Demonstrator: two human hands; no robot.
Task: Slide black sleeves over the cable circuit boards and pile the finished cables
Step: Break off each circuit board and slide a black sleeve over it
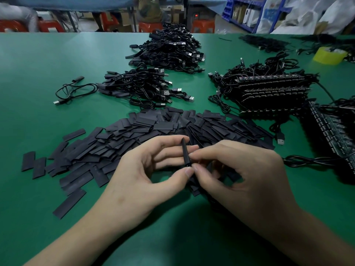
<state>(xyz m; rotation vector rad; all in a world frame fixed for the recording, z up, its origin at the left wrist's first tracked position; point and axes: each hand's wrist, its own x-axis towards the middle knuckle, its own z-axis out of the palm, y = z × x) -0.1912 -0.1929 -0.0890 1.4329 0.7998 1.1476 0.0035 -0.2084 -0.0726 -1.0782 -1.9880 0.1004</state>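
Observation:
Both hands meet over the near middle of the green table [48, 60]. My left hand [146, 167] pinches a black sleeve [185, 152] between thumb and fingers, seen edge-on and standing nearly upright. My right hand [242, 169] pinches the sleeve's lower end; what it holds underneath is hidden. A cable [311, 159] trails from under my right hand to the right. A heap of flat black sleeves [146, 131] lies just beyond my hands. Two piles of sleeved cables [142, 85] [169, 48] sit further back.
Stacked circuit-board strips with cables [272, 93] lie at the right, and more boards [334, 135] run along the right edge. One loose cable [75, 91] lies at the left. A yellow tape roll [329, 55] sits far right. Red stools and shelves stand behind the table.

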